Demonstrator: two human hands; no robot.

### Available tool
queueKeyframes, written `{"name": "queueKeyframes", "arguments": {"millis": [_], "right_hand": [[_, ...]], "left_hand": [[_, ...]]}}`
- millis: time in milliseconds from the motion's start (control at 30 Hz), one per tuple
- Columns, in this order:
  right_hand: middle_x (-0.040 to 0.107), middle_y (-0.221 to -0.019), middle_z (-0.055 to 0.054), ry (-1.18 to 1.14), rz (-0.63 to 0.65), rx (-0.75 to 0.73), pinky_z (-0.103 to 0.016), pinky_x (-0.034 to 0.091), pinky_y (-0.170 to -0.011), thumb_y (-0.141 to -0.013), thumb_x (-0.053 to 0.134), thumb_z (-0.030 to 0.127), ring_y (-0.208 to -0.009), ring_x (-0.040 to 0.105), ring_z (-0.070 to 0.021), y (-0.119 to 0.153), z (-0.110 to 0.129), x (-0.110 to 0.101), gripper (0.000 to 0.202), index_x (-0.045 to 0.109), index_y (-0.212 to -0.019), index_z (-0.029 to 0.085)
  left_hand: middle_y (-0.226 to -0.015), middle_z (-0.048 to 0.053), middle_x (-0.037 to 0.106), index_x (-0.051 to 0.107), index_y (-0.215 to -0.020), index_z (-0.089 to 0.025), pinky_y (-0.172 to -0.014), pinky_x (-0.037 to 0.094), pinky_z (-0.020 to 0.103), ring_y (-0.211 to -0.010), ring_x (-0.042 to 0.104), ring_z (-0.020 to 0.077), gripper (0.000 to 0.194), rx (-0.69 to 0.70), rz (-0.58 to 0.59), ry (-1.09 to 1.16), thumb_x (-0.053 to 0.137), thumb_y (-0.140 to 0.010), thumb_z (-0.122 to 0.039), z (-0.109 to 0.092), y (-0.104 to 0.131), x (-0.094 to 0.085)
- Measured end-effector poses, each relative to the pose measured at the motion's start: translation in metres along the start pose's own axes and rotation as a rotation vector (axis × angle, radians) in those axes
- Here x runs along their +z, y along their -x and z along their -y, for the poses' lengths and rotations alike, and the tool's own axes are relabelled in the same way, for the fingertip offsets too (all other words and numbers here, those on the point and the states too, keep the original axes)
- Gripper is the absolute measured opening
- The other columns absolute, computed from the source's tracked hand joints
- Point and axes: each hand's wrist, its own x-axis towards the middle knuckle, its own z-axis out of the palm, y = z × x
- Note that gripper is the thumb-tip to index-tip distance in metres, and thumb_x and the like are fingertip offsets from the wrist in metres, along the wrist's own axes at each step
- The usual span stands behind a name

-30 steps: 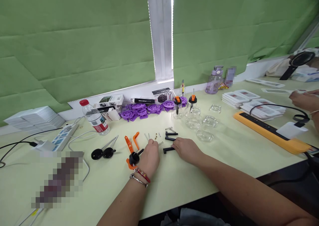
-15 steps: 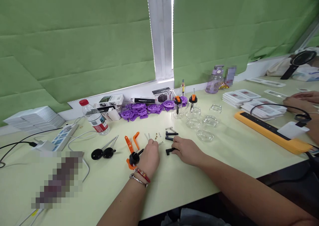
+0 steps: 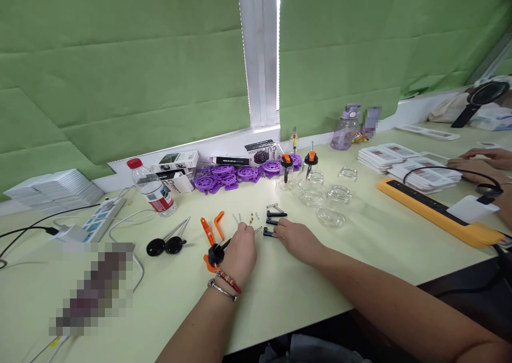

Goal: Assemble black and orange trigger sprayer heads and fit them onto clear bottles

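My right hand [image 3: 299, 241] has its fingers on the end of a slim black plastic part [image 3: 268, 232], which lies on the table. Two similar black parts [image 3: 276, 214] lie just above it, with a coil spring [image 3: 272, 207] beyond them. My left hand [image 3: 242, 249] rests closed on the table; whatever it may hold is hidden. Near its fingertips are thin metal pins [image 3: 237, 218], small brass pieces [image 3: 252, 218] and another spring [image 3: 258, 229]. Left of that hand sit a black knob-like part [image 3: 216, 253] and orange plastic pieces [image 3: 207, 231].
Glass jars [image 3: 311, 196] stand behind my right hand, some with black-and-orange tops [image 3: 311, 159]. Purple plastic parts [image 3: 224, 178] line the back. Left are black discs with rods [image 3: 173, 245] and a water bottle [image 3: 152, 190]. A yellow power strip [image 3: 424, 208] lies right, near another person's hands [image 3: 480, 163].
My right hand has moved the lowest black part slightly up and left, turning it in line with the other two. My left hand has stayed nearly still.
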Motion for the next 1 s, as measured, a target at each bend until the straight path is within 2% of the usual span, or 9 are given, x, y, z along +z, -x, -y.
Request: {"name": "queueKeyframes", "arguments": {"millis": [200,433,633,767,900,1000], "right_hand": [[0.055,-0.091,-0.004,0.014,0.002,0.062,-0.025,0.035,-0.055,-0.097,0.032,0.027,-0.066,0.056,-0.0123,-0.003,0.001,-0.002,0.030,0.059,-0.089,0.018],[0.056,-0.097,-0.006,-0.017,0.012,0.050,-0.025,0.039,-0.057,-0.094,0.036,0.029,-0.072,0.059,-0.0151,0.000,0.002,-0.008,0.029,0.061,-0.104,0.019],[0.057,-0.111,-0.007,-0.152,-0.088,-0.012,-0.026,0.046,-0.071,-0.093,0.037,0.025,-0.089,0.060,-0.0167,0.004,0.006,-0.017,0.033,0.056,-0.120,0.019],[0.059,-0.116,-0.005,-0.311,-0.081,-0.063,-0.027,0.045,-0.080,-0.089,0.044,0.020,-0.096,0.059,-0.0163,-0.002,0.010,-0.026,0.031,0.059,-0.117,0.022],[0.066,-0.097,-0.002,-0.434,-0.015,-0.099,-0.027,0.044,-0.079,-0.083,0.052,0.018,-0.090,0.059,-0.0160,-0.013,0.011,-0.029,0.023,0.066,-0.100,0.023],[0.066,-0.086,-0.002,-0.532,-0.036,-0.064,-0.026,0.044,-0.074,-0.080,0.055,0.017,-0.080,0.059,-0.0154,-0.019,0.011,-0.025,0.016,0.068,-0.088,0.021]], "left_hand": [[-0.094,0.008,0.050,0.054,-0.085,-0.014,-0.063,0.037,0.026,-0.075,0.052,0.0144,0.027,-0.020,0.039,-0.017,0.031,-0.082,0.002,-0.002,0.000,-0.003],[-0.092,0.008,0.050,0.052,-0.083,-0.015,-0.064,0.037,0.027,-0.074,0.052,0.0154,0.026,0.004,0.017,0.003,0.028,-0.090,-0.008,-0.001,0.000,0.001],[-0.095,0.008,0.050,0.051,-0.083,-0.015,-0.065,0.037,0.026,-0.077,0.052,0.0154,0.026,0.000,0.047,0.040,0.028,-0.087,-0.004,-0.003,0.002,-0.002],[-0.095,0.008,0.050,0.051,-0.084,-0.015,-0.069,0.037,0.026,-0.078,0.052,0.0151,0.029,0.018,0.060,0.051,0.029,-0.081,0.002,-0.005,0.003,-0.006],[-0.092,0.007,0.051,0.051,-0.081,-0.016,-0.067,0.037,0.026,-0.074,0.051,0.0143,0.026,0.040,0.048,0.081,0.029,-0.084,-0.001,-0.005,0.003,-0.005],[-0.091,0.006,0.051,0.050,-0.079,-0.016,-0.064,0.036,0.026,-0.070,0.049,0.0137,0.025,0.041,0.035,0.096,0.029,-0.086,-0.004,-0.002,0.001,-0.002]]}}
